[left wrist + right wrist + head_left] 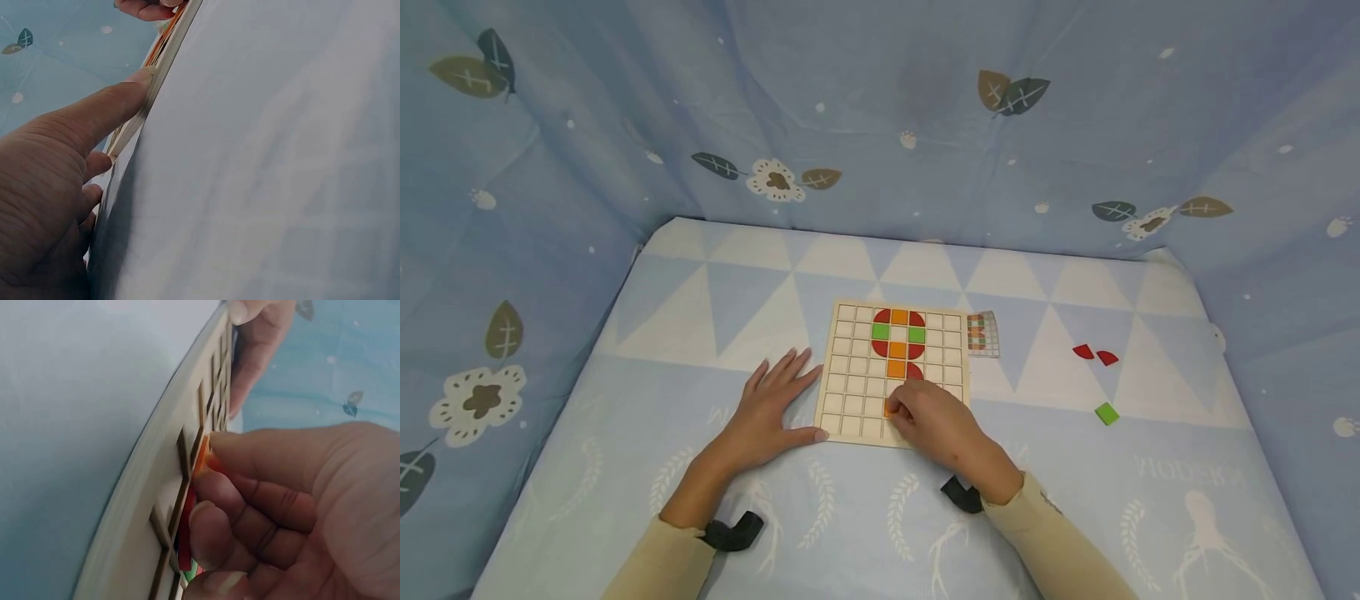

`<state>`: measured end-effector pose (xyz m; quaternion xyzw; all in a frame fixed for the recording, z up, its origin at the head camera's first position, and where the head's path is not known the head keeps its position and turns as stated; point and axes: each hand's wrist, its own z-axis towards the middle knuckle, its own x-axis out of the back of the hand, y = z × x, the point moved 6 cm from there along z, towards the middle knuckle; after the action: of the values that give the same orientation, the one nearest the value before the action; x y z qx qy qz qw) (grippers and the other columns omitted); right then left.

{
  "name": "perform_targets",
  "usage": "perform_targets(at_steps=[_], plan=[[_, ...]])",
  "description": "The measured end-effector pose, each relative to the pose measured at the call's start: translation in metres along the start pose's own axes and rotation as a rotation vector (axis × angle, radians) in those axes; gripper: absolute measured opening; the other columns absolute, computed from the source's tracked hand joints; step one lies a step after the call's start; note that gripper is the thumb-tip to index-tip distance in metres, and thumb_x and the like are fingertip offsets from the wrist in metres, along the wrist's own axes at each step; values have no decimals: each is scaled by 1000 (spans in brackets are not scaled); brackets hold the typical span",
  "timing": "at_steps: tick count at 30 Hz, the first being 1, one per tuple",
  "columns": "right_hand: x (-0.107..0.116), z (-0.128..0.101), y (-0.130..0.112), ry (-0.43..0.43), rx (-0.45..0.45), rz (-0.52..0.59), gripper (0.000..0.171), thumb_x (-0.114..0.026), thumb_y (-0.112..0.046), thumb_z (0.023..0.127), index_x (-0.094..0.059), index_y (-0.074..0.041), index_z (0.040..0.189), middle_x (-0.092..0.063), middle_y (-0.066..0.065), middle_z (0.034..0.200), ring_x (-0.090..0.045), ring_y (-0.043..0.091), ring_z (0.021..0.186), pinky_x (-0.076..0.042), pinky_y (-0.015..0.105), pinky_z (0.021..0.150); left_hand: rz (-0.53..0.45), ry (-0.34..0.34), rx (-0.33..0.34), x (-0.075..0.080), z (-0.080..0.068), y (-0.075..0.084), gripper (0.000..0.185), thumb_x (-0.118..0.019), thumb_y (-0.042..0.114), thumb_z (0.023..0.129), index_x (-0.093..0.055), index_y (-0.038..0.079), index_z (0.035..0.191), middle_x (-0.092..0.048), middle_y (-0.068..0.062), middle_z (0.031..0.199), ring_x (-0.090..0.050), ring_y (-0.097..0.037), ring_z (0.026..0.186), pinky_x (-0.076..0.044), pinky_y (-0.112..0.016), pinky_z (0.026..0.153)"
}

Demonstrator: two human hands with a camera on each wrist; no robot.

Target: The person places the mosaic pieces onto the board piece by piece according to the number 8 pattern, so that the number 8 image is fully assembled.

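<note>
A wooden grid board (852, 407) lies on the table, with orange squares (896, 368), green squares (916, 334) and red quarter-circle tiles (917, 351) set in its middle columns. My left hand (772, 414) rests beside it with fingers spread, the thumb touching the board's near left corner. Over the lower middle of the board, my right hand (942, 423) has curled fingers. In the right wrist view its thumb and index finger pinch an orange square tile (200, 456) at a cell. A red tile (185, 531) shows beneath those fingers; the hand hides the cells under it.
A small printed pattern card (985, 335) lies against the board's right edge. Farther right are two loose red quarter-circle tiles (1083, 352) and a loose green square (1107, 413). Blue patterned curtains (910, 192) enclose the table (737, 292).
</note>
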<state>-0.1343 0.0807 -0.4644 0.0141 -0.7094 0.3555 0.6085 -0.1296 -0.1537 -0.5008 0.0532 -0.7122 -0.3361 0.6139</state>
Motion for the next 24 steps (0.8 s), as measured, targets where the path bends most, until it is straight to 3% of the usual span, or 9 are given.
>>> perform_targets(at_steps=[13,19,24], plan=[[27,-23,25,61,-35,171,4,-64,-23,93,-67,-22,92,-56,-19,84,-50,4,71,-45,23,64,-11,9,0,-1,0,-2,93,-72,63,75,-36,22,151,-17,-1,161,-7,-25,148,0,-51,115],[48,-40,53,76,-147,189,9,-62,-23,95,-66,-18,101,-58,-11,85,-52,9,72,-47,26,64,-14,15,-18,0,0,0,93,-73,60,75,-36,21,151,-17,-2,161,-8,-27,147,-1,-53,114],[75,-59,85,116,-239,115,19,-60,-21,96,-65,-11,111,-61,-4,92,-54,14,79,-49,33,67,-15,13,-15,1,0,2,93,-74,59,75,-36,21,151,-17,-2,161,-9,-28,147,-1,-53,114]])
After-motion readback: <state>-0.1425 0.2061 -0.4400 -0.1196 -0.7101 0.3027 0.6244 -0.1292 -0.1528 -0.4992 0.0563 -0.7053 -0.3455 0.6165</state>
